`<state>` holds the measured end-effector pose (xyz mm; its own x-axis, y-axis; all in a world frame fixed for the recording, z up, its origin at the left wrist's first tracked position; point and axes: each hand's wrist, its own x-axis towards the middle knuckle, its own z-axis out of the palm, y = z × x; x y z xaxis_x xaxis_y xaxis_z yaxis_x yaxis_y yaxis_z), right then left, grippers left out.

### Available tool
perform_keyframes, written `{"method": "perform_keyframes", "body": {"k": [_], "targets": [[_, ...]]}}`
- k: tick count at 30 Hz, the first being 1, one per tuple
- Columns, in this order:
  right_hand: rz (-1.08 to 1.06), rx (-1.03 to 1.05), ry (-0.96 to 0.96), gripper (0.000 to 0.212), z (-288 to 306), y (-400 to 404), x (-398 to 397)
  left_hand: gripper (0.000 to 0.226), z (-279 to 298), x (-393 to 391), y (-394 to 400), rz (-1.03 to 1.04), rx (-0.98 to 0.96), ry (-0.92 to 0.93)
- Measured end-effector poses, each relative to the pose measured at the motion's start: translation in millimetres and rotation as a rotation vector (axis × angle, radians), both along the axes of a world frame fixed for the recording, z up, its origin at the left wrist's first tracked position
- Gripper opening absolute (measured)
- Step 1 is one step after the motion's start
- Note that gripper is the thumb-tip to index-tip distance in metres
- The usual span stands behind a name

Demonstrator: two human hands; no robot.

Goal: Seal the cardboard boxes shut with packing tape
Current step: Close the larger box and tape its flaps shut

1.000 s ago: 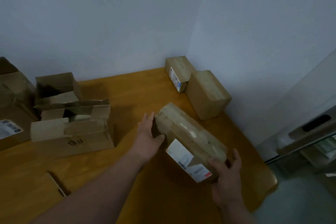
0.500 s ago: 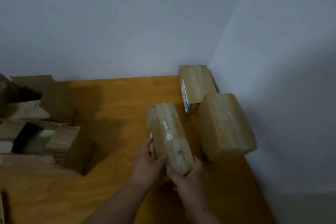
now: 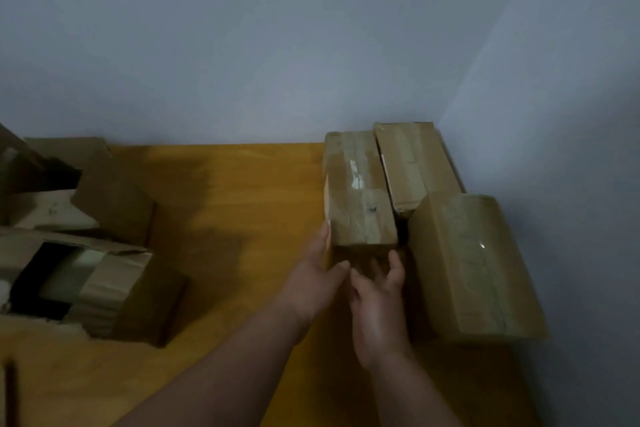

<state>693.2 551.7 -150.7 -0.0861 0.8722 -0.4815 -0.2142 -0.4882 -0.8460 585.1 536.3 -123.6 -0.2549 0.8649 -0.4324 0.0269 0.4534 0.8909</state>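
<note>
Two open boxes (image 3: 90, 274) sit at nine o'clock on the table (image 3: 242, 191), flaps up, not yet taped. Moving right, the left hand (image 3: 313, 276) presses straight fingers against the near left corner of a taped box (image 3: 358, 191) at the centre; the right hand (image 3: 379, 291) is just beside it at the box's near end, fingers loosely spread, gripping nothing I can make out. This box lies touching another taped box (image 3: 414, 163) at one o'clock, with a bigger sealed box (image 3: 474, 267) at three o'clock. Looks like stowing a finished box. Next up, I'd say: reach for an open one; no tape roll is visible.
</note>
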Motion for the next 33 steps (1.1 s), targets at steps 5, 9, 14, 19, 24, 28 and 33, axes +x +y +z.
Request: {"method": "perform_keyframes", "body": {"k": [5, 9, 14, 19, 24, 28, 33], "targets": [[0.167, -0.049, -0.138, 0.038, -9, -41, -31, 0.063, 3, -34, -59, 0.032, -0.086, 0.027], [0.275, -0.033, -0.242, 0.029, 0, -91, -72, 0.048, 13, -80, -119, -0.002, -0.109, 0.006], [0.315, 0.09, -0.34, 0.024, 24, -163, -139, 0.025, 22, -149, -209, -0.049, -0.114, -0.017], [0.171, 0.217, -0.484, 0.007, 52, -247, -200, 0.021, 28, -231, -311, 0.011, -0.188, -0.004], [0.445, 0.214, -0.49, 0.01, 66, -308, -271, 0.015, 41, -302, -383, 0.22, -0.17, -0.008], [0.651, 0.325, -0.52, 0.004, 84, -319, -331, 0.016, 53, -349, -412, 0.368, -0.154, 0.041], [0.785, 0.54, -0.546, 0.027, 104, -312, -402, 0.018, 60, -398, -424, 0.549, -0.067, 0.049]]}}
